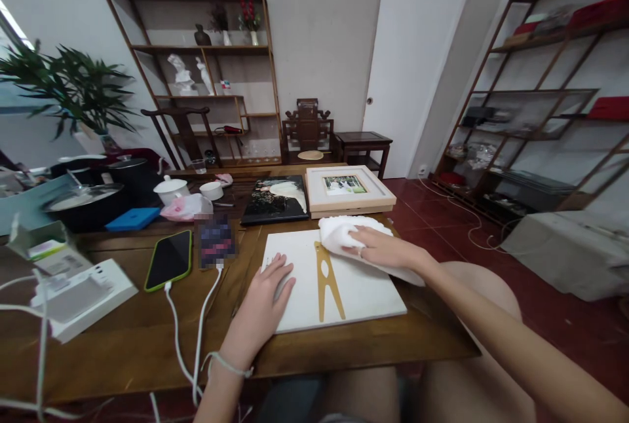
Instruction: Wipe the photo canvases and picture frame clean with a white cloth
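A flat white panel (pixel 363 292) lies near the table's front edge, with a gold shape like a clothes peg (pixel 325 279) on its face. My left hand (pixel 272 285) rests on the panel's left side, fingers stretched out and nothing in them. At the upper right corner, my right hand (pixel 378 246) presses a white cloth (pixel 339 232) against the surface. The cloth is bunched under the fingers, and part of it hangs past the panel's right edge. A ring shows on a right finger, and a thin cord circles my left wrist.
Behind the panel lie a dark picture (pixel 260 203) and a light wooden frame (pixel 348 203) with a photo. To the left are a green-edged phone (pixel 170 259), white cables (pixel 201 325), a white box (pixel 88 298), a blue box (pixel 132 218) and a lidded pan (pixel 83 203).
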`<state>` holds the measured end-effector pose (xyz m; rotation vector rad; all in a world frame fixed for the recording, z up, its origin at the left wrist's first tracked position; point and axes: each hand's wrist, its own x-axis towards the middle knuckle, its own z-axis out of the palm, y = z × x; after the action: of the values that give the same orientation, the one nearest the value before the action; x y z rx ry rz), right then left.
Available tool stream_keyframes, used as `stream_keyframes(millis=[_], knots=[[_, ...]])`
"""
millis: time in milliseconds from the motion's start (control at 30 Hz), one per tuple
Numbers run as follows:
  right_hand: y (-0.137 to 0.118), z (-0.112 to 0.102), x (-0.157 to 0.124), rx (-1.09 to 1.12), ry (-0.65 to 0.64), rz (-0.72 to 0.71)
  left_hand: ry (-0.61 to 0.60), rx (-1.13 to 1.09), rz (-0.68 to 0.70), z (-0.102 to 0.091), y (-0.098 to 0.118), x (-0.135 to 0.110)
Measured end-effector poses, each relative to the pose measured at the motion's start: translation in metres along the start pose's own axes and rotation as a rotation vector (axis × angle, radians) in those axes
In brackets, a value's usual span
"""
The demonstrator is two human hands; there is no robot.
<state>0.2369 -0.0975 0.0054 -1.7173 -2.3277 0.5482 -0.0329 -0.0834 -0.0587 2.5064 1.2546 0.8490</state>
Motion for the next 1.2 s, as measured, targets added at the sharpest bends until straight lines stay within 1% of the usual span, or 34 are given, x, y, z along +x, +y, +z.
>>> stream_keyframes(millis=[67, 100, 167, 267, 367, 433, 500, 533, 600, 667, 767, 867, 933, 967, 1033, 1100, 1200], knots=[[0.003, 0.003, 0.011, -0.011, 0.029, -0.009, 0.001, -0.001, 0.001, 0.0, 0.0, 0.0], [0.003, 0.006, 0.011, -0.023, 0.039, -0.026, 0.001, 0.0, 0.002, 0.0, -0.001, 0.0], [-0.002, 0.011, 0.004, -0.051, 0.069, -0.082, 0.004, 0.004, 0.005, 0.001, -0.001, 0.0], [-0.016, 0.018, -0.028, -0.086, 0.049, -0.157, 0.009, 0.013, 0.008, 0.001, 0.0, 0.0], [-0.033, 0.018, -0.071, -0.085, -0.039, -0.204, 0.015, 0.022, 0.01, 0.001, 0.001, 0.0], [-0.043, 0.014, -0.095, -0.062, -0.099, -0.197, 0.025, 0.02, 0.015, 0.001, 0.001, 0.0], [-0.05, 0.011, -0.109, -0.024, -0.126, -0.184, 0.037, 0.009, 0.023, 0.001, 0.001, 0.001], [-0.051, 0.009, -0.111, -0.004, -0.124, -0.179, 0.041, 0.003, 0.028, 0.001, 0.001, 0.001], [-0.052, 0.008, -0.104, 0.016, -0.087, -0.164, 0.045, -0.007, 0.033, 0.001, 0.0, 0.001], [-0.05, 0.009, -0.084, -0.003, -0.015, -0.131, 0.038, -0.013, 0.028, 0.0, 0.0, 0.001], [-0.047, 0.013, -0.038, -0.077, 0.093, -0.115, 0.027, -0.015, 0.015, 0.0, 0.0, 0.001], [-0.044, 0.02, 0.009, -0.141, 0.126, -0.159, 0.024, -0.005, 0.023, 0.001, -0.001, 0.001], [-0.043, 0.026, 0.027, -0.18, 0.13, -0.198, 0.026, 0.001, 0.034, 0.001, -0.002, 0.001], [-0.044, 0.029, 0.031, -0.196, 0.131, -0.223, 0.028, 0.003, 0.039, 0.001, -0.002, 0.001], [-0.048, 0.036, 0.025, -0.219, 0.13, -0.289, 0.028, 0.004, 0.047, 0.002, -0.002, 0.001], [-0.057, 0.042, 0.004, -0.225, 0.119, -0.356, 0.036, 0.005, 0.051, 0.002, -0.001, 0.001], [-0.073, 0.049, -0.038, -0.226, 0.048, -0.433, 0.034, 0.019, 0.055, 0.001, 0.0, 0.0]])
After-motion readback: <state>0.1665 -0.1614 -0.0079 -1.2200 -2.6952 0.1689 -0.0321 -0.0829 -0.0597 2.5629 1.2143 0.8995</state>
